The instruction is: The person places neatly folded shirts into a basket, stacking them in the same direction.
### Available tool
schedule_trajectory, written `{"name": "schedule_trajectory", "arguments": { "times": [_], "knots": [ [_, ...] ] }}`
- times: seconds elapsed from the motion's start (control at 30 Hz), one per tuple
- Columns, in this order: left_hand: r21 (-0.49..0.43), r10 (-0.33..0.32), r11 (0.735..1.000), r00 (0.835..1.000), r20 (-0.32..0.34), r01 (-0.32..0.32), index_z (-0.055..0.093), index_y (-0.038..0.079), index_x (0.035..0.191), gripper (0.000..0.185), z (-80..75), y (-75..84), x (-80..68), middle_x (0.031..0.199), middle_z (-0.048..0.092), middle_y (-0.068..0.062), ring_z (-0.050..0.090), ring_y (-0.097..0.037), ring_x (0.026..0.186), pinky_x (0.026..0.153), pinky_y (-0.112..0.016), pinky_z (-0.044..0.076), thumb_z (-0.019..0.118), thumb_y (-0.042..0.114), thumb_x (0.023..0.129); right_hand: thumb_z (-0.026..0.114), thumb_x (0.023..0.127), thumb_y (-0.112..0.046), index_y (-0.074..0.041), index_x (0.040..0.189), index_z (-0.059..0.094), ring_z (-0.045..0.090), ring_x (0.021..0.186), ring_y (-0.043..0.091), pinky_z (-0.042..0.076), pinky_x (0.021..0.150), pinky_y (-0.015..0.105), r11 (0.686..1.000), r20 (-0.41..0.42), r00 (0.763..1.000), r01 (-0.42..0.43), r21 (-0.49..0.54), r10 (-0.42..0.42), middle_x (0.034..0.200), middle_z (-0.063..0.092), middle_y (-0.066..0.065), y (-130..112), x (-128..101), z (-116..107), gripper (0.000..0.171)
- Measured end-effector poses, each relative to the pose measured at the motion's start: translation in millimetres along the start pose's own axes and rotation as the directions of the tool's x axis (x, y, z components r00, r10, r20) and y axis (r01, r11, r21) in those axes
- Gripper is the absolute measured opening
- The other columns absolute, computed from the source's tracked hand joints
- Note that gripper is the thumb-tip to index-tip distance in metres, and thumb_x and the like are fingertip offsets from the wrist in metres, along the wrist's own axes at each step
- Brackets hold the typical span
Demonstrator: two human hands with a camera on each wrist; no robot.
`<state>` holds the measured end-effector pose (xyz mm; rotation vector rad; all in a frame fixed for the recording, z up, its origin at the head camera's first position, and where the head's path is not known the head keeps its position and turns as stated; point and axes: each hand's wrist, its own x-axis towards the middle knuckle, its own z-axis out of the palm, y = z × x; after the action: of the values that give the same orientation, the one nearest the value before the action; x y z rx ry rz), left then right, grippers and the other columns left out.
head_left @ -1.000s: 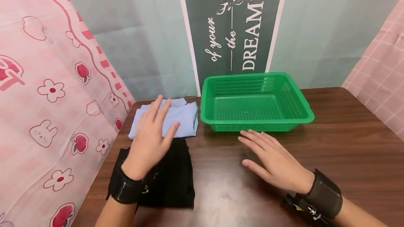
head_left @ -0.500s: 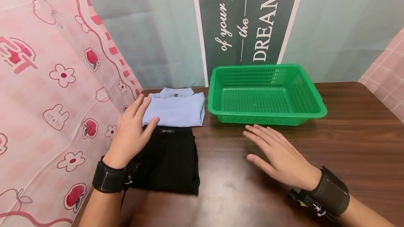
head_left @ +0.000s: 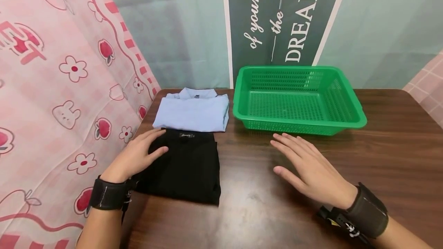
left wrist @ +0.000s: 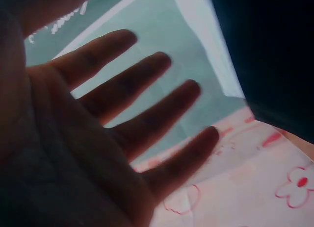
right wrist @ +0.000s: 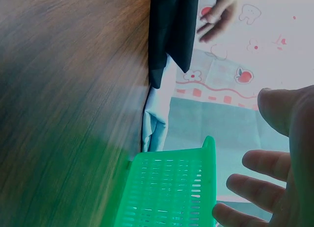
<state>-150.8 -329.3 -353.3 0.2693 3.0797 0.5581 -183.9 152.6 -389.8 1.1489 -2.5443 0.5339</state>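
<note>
A folded black shirt (head_left: 187, 168) lies at the left of the table, its neck label toward the back. My left hand (head_left: 138, 155) is over its left side, fingers extended and holding nothing; the left wrist view shows the fingers (left wrist: 125, 87) spread apart. Behind the black shirt lies a folded light blue collared shirt (head_left: 192, 112). To the right of that sits a green perforated plastic basket (head_left: 299, 124) with nothing inside. Just in front of the basket hovers my right hand (head_left: 309, 168), fingers straight, thumb apart, nothing held.
The dark wooden table (head_left: 249, 218) ends at a grey-green curtain (head_left: 180, 30) with a lettered dark panel. A pink patterned curtain (head_left: 86, 126) borders the left side, and a pink checked cloth (head_left: 429, 87) hangs at the far right.
My left hand has moved left and toward me, from over the light blue shirt to the black shirt's left side. The right hand has stayed before the basket; the head view has shifted slightly.
</note>
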Motion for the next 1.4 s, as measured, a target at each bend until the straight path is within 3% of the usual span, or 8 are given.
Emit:
{"name": "schedule_trajectory", "arguments": {
  "times": [0.23, 0.43, 0.6, 0.87, 1.1, 1.4],
  "knots": [
    [-0.003, -0.056, 0.998, 0.992, 0.112, 0.056, 0.053, 0.002, 0.154, 0.082, 9.5, -7.7, -1.9, 0.161, 0.044, -0.029, 0.043, -0.053, 0.146, 0.116, -0.071, 0.038, 0.081, 0.048, 0.091, 0.074, 0.098, -0.036, -0.018, 0.160, 0.046, 0.043, 0.153, 0.032, 0.008, 0.134, 0.028, 1.000, -0.001, 1.000, -0.006, -0.003, 0.006, 0.166, 0.046, 0.004, -1, -2, -4, 0.070],
    [0.002, -0.048, 0.999, 0.987, 0.154, 0.048, 0.056, 0.004, 0.151, 0.089, 17.8, -7.9, -3.0, 0.159, 0.045, -0.031, 0.039, -0.058, 0.145, 0.114, -0.074, 0.037, 0.091, 0.045, 0.080, 0.072, 0.100, -0.035, -0.019, 0.160, 0.046, 0.045, 0.152, 0.033, 0.021, 0.131, 0.037, 1.000, -0.019, 1.000, 0.017, 0.016, -0.016, 0.164, 0.048, 0.006, -2, -2, -4, 0.067],
    [0.025, -0.030, 0.999, 0.985, 0.168, 0.026, 0.058, 0.003, 0.149, 0.087, 24.7, -9.3, -6.3, 0.155, 0.047, -0.035, 0.037, -0.065, 0.142, 0.110, -0.078, 0.036, 0.092, 0.041, 0.079, 0.071, 0.101, -0.035, -0.020, 0.161, 0.045, 0.044, 0.153, 0.032, 0.024, 0.129, 0.042, 1.000, -0.005, 1.000, 0.016, 0.022, -0.016, 0.165, 0.048, 0.005, -3, -3, -2, 0.066],
    [0.038, -0.023, 0.999, 0.980, 0.198, 0.016, 0.058, 0.006, 0.150, 0.083, 32.7, 0.0, -4.1, 0.157, 0.046, -0.034, 0.036, -0.068, 0.141, 0.107, -0.080, 0.038, 0.090, 0.041, 0.082, 0.069, 0.102, -0.039, -0.020, 0.161, 0.044, 0.043, 0.154, 0.033, 0.018, 0.132, 0.038, 1.000, 0.010, 1.000, 0.006, 0.001, -0.006, 0.166, 0.046, 0.005, 1, -7, -2, 0.067],
    [0.065, -0.013, 0.998, 0.976, 0.217, -0.001, 0.057, 0.011, 0.152, 0.081, 41.8, 20.5, -6.3, 0.160, 0.045, -0.029, 0.036, -0.065, 0.143, 0.103, -0.079, 0.042, 0.085, 0.048, 0.085, 0.068, 0.103, -0.041, -0.018, 0.160, 0.046, 0.043, 0.154, 0.033, 0.023, 0.131, 0.042, 1.000, 0.016, 1.000, 0.019, -0.008, -0.018, 0.165, 0.047, 0.007, 2, -5, 0, 0.066],
    [0.104, 0.042, 0.992, 0.967, 0.252, -0.070, 0.055, 0.014, 0.154, 0.074, 57.9, 67.6, 7.0, 0.163, 0.043, -0.025, 0.037, -0.060, 0.147, 0.107, -0.072, 0.046, 0.077, 0.051, 0.093, 0.067, 0.102, -0.045, -0.021, 0.160, 0.047, 0.043, 0.154, 0.032, 0.028, 0.128, 0.047, 0.999, 0.044, 0.999, 0.023, -0.027, -0.022, 0.165, 0.047, 0.006, 3, -7, -1, 0.066]
  ]
}}
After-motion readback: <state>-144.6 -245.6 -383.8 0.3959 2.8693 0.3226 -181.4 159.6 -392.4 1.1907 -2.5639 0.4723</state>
